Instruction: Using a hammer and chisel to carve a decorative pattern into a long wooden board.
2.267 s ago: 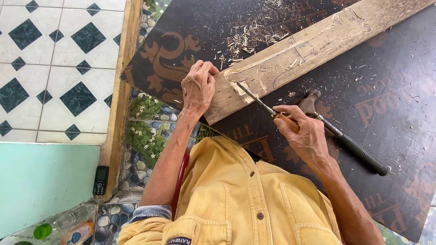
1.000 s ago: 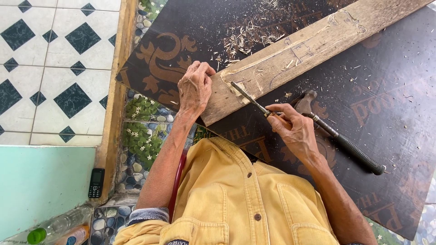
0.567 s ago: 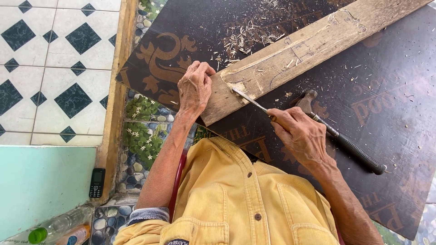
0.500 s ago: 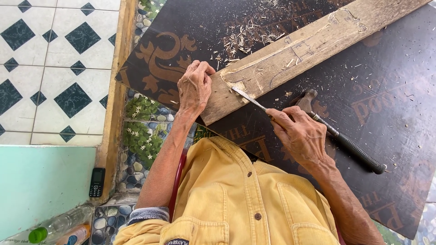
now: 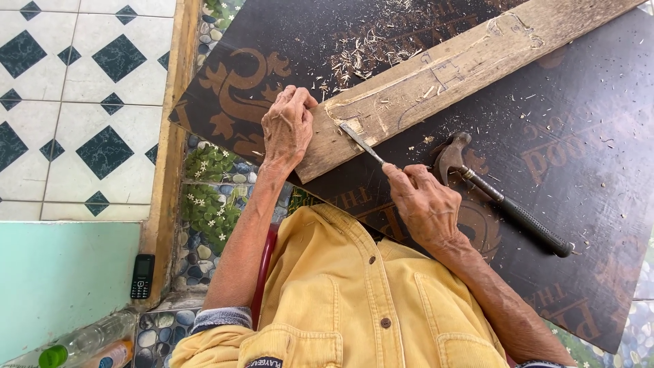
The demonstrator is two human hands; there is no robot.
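**Fingers closed on the chisel, blade tip at the plank's near end**

The fingers [image 5: 402, 178] of the right hand [image 5: 426, 208] wrap tightly around the handle of a slim, grey metal chisel [image 5: 360, 142], holding it at a low slant toward the upper left of the frame. Compared with the views of a second or two ago, the blade tip now sits a little further into the pale, freshly cut recess at the near end of the long, weathered wooden plank [image 5: 436, 75], centre of the frame; the cut appears to be advancing by hand pressure alone. The left hand [image 5: 288, 129] stays curled over the plank's lower left corner, fingers bent down on its edge, pinning it to the dark printed plywood sheet [image 5: 579, 136]. The black-handled claw hammer [image 5: 504, 201] lies unmoved on the sheet, just right of the right hand, untouched. Wood shavings [image 5: 371, 48] are scattered above the plank, upper centre.
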